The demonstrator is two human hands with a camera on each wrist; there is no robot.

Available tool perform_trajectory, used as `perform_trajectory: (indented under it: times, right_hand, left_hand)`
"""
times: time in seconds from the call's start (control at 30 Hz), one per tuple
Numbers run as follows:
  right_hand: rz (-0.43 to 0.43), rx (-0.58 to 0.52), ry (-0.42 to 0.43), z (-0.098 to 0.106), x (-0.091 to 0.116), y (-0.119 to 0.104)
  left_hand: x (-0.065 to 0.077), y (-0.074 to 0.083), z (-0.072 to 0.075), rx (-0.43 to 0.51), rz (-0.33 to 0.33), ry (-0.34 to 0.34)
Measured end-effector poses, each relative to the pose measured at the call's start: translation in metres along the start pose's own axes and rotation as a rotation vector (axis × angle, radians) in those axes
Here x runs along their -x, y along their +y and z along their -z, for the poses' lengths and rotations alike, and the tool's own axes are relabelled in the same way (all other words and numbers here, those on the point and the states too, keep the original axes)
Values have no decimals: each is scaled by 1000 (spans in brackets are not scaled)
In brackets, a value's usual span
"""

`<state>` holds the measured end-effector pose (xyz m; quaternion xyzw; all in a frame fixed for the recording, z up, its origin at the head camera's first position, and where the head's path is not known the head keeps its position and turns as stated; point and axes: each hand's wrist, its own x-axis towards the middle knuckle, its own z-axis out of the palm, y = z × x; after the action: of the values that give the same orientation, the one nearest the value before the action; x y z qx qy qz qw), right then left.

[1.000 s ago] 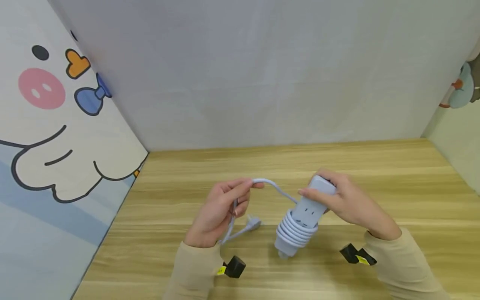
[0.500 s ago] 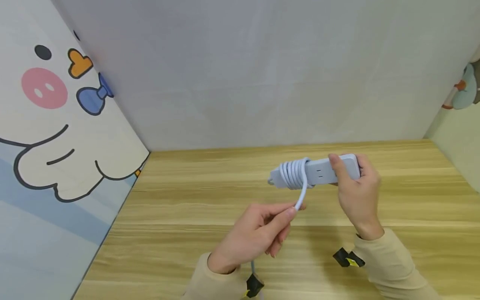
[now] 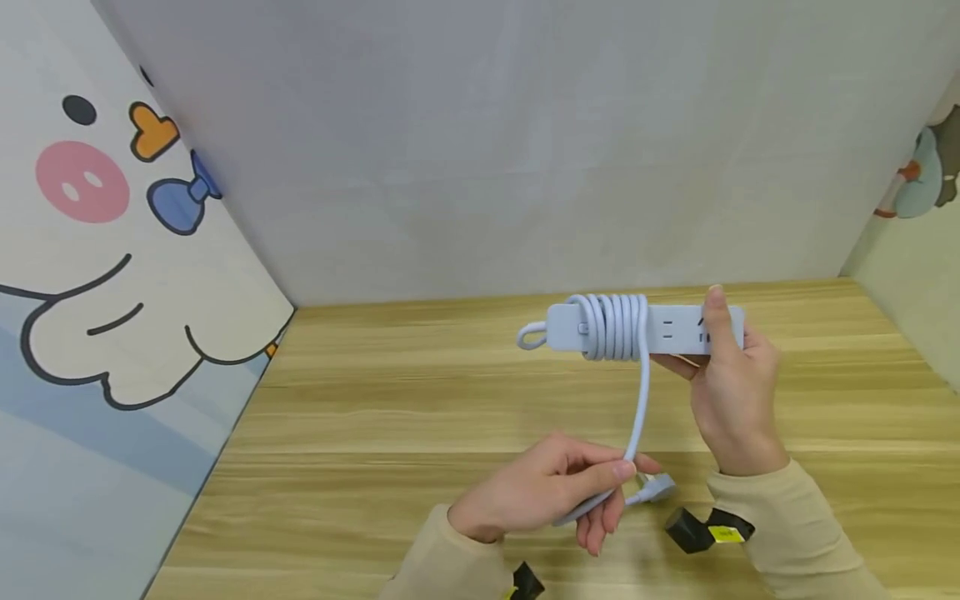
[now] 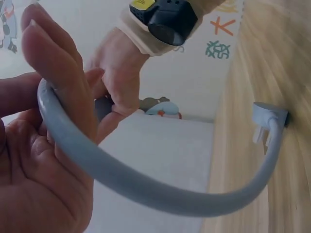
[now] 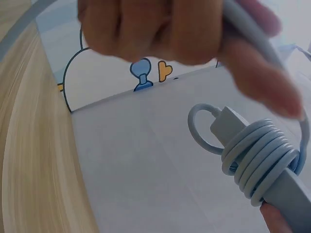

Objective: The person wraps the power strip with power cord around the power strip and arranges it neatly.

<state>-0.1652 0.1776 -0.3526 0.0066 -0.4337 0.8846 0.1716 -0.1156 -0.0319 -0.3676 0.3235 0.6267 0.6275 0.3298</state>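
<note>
A white power strip [image 3: 678, 323] lies roughly level in the air, its right end gripped by my right hand [image 3: 735, 400] with the thumb across the socket face. Several turns of its cord [image 3: 617, 327] wrap the left half side by side, and a small loop sticks out at the left end. From the last turn the cord hangs toward me to my left hand [image 3: 562, 483], which pinches it between thumb and fingers. Past that pinch the short tail ends in a plug [image 3: 657, 487]. In the left wrist view the plug [image 4: 265, 114] is close to the tabletop, prongs showing.
The wood-grain table [image 3: 375, 400] stretches under both hands. A pale cloth wall [image 3: 555, 150] rises along its back edge, and a cartoon-printed panel [image 3: 172, 275] borders the left. Black wrist cameras [image 3: 690, 530] are strapped at both sleeves.
The power strip has swung from slanting to level, rising away from me and to the right. My left hand has moved right and nearer me, carrying the cord across the strip's front.
</note>
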Motion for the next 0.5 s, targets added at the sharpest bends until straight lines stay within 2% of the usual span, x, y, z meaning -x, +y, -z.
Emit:
perform_trajectory:
  times: [0.1, 0.23, 0.33, 0.4, 0.5]
  right_hand:
    - [-115, -78, -63, 1, 2, -4]
    - [-243, -166, -130, 2, 4, -7]
    - [-327, -214, -201, 2, 6, -9]
    - [-361, -220, -245, 2, 6, -9]
    - [-369, -200, -270, 4, 4, -8]
  left_hand:
    - [-3, -6, 4, 12, 24, -3]
    - [-8, -14, 11, -31, 45, 14]
    - [-12, -23, 17, -57, 53, 61]
    - [-14, -30, 22, -39, 63, 90]
    - [-13, -37, 29, -5, 86, 133]
